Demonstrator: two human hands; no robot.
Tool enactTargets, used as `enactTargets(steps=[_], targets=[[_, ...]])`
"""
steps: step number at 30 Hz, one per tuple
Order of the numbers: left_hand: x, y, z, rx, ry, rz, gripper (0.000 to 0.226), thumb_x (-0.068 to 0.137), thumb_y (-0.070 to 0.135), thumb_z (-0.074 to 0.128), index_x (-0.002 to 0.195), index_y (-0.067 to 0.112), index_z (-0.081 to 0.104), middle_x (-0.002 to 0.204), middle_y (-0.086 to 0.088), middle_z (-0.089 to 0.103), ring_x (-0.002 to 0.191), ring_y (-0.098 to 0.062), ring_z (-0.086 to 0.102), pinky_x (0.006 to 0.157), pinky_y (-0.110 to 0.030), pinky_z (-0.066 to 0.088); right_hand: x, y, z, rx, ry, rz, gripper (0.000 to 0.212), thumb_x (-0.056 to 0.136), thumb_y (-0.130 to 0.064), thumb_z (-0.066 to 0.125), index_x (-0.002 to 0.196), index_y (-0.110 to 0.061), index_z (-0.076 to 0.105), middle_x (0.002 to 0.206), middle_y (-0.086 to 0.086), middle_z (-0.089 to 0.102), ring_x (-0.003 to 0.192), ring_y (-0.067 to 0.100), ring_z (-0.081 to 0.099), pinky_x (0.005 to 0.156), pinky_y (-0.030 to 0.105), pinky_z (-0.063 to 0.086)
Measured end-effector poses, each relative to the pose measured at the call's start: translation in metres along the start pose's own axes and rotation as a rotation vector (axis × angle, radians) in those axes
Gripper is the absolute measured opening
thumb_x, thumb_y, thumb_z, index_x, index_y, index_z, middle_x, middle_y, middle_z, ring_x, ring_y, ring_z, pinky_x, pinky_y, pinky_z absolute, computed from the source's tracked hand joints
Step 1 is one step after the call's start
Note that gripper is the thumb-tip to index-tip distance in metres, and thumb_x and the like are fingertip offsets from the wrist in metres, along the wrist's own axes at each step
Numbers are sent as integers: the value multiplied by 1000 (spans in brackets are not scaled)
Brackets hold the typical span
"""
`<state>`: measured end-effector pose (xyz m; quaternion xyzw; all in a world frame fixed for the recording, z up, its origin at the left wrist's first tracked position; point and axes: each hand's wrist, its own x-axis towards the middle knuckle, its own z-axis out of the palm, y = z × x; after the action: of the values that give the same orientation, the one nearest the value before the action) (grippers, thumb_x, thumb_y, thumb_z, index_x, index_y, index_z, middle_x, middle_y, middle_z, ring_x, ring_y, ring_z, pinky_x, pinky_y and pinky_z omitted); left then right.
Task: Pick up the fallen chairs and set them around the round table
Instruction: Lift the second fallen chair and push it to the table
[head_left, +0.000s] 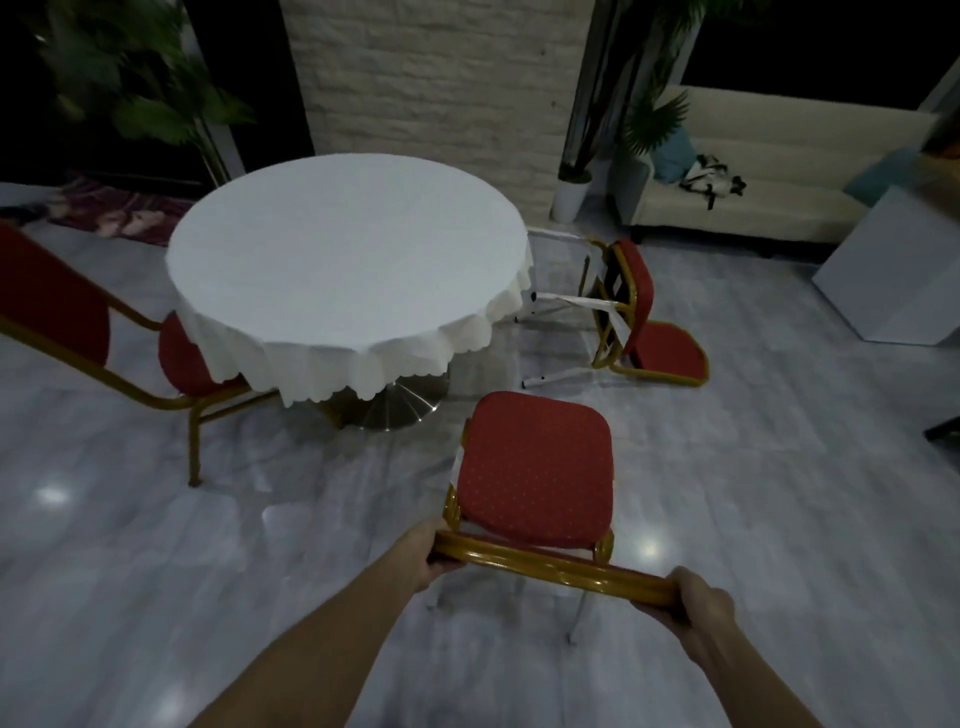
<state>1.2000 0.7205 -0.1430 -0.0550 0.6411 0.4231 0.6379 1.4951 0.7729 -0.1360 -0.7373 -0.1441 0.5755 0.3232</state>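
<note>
A red-cushioned chair with a gold frame (535, 467) stands upright in front of me, its seat facing the round table (348, 249), which wears a white cloth. My left hand (423, 558) grips the left end of the chair's top back rail. My right hand (698, 597) grips the right end of that rail. A second red chair (657, 327) lies toppled on the floor to the right of the table, legs pointing toward it. A third red chair (78, 322) stands at the table's left side, its seat tucked under the cloth.
A cream sofa (769, 171) with cushions and a bag lines the back right wall. A white box (904, 270) stands at the right. Potted plants (571, 192) flank a brick pillar behind the table. Shiny grey floor spreads around me.
</note>
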Motion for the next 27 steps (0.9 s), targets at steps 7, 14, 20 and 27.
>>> enactTargets(steps=[7, 14, 20, 27], targets=[[0, 14, -45, -160, 74, 38, 13, 91, -3, 51, 79, -1, 55, 85, -18, 57, 77, -30, 57, 76, -44, 52, 1, -12, 57, -102, -131, -59, 8, 86, 9, 52, 82, 4, 47, 85, 23, 48, 74, 42, 59, 42, 47, 57], [10, 20, -89, -133, 154, 43, 9, 95, 7, 51, 89, 0, 53, 95, -16, 53, 83, -30, 58, 76, -39, 58, 16, -35, 119, -303, -319, -154, 21, 91, -11, 64, 85, 9, 57, 92, 29, 57, 80, 37, 67, 53, 34, 62], [11, 32, -127, 904, 329, 352, 36, 98, 9, 37, 133, 0, 39, 117, -14, 55, 96, -22, 55, 83, -28, 46, 28, -63, 140, -1038, -614, -491, 104, 77, -47, 77, 156, -22, 14, 163, 12, 13, 148, 31, 20, 116, 44, 28], [14, 25, -97, 1250, 203, 766, 52, 85, 2, 55, 132, 25, 55, 119, 2, 66, 106, -13, 63, 78, -8, 40, 32, -78, 170, -1570, -542, -1300, 24, 83, -37, 71, 101, -26, 60, 97, -5, 61, 92, 15, 58, 81, 27, 49]])
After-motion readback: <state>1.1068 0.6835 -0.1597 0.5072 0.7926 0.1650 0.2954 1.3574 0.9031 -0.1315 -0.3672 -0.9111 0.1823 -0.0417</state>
